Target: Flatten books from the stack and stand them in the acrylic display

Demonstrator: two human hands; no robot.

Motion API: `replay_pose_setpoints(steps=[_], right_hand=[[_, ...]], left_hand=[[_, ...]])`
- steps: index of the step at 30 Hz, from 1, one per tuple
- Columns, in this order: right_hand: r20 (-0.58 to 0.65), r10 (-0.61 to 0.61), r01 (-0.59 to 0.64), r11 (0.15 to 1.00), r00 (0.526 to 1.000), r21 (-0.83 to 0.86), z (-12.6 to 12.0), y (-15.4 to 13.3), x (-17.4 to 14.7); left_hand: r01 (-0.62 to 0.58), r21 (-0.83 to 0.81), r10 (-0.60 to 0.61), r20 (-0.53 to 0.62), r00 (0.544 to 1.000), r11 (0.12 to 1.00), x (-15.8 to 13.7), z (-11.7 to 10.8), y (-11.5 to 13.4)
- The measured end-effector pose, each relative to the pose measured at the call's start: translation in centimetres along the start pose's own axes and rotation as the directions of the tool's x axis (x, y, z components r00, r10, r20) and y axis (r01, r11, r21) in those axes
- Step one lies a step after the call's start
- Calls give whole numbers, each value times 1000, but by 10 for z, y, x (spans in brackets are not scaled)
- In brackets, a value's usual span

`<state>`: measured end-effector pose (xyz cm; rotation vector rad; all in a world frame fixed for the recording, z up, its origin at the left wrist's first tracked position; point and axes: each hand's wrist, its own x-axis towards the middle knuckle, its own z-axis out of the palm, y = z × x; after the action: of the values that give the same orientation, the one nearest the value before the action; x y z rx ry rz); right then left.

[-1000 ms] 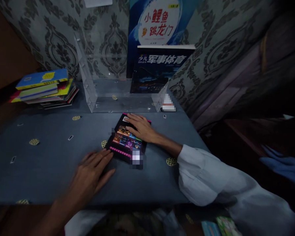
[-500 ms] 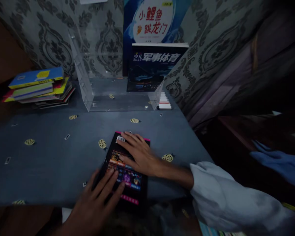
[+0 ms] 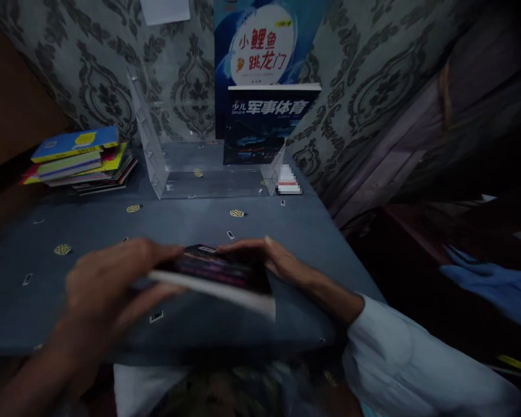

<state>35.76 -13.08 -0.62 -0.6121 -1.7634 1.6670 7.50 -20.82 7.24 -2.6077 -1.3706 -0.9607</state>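
A dark book (image 3: 226,272) is held tilted above the table, its white page edge toward me and its patterned cover facing up. My left hand (image 3: 113,278) grips its left side, thumb below and fingers on top. At the far right corner, my right hand (image 3: 275,255) is closed on the book, with part of its fingers hidden behind it. Beyond both hands stands a clear acrylic rack (image 3: 217,184). In the rack's right part a dark blue book (image 3: 260,130) stands upright, with a taller blue picture book (image 3: 260,43) behind it.
A stack of books (image 3: 80,159) lies at the table's back left. The table (image 3: 99,301) has a grey-blue cloth with pineapple prints. Beside the rack's right foot is a small white object (image 3: 289,180), partly blurred out. A blue cloth (image 3: 495,284) lies at the right.
The book lay flat on the table under both spread hands; now it is lifted and tilted. My left hand has moved up and left and closed on its edge.
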Motion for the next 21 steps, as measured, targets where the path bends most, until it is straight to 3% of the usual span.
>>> replay_pose_setpoints(steps=[2,4,7,10,12,15,18,21], right_hand=[[-86,-41,49,995,995,90,-4,6,0],[-199,-65,80,995,978,68,-6,11,4],[-399,-77,86,996,914,5,-6,14,13],[-500,-52,108,990,865,85,-4,14,20],[-487,13,75,984,873,162,-4,15,20],[-437,92,-16,985,895,174,-4,20,17],[-474,53,-82,996,879,-40,-8,29,13],[-560,-22,-213,912,828,-351,-13,35,9]], left_hand=[[7,-57,-14,-138,990,998,38,3,-8],[34,-166,-69,-210,975,985,73,11,-18],[57,-342,-149,-249,957,938,114,31,-39],[61,-513,-225,-265,938,856,134,55,-64],[99,-607,-285,-217,934,788,137,72,-80],[221,-726,-378,-57,924,651,130,101,-100],[360,-768,-434,119,893,530,118,127,-115],[442,-730,-455,200,868,522,110,147,-124]])
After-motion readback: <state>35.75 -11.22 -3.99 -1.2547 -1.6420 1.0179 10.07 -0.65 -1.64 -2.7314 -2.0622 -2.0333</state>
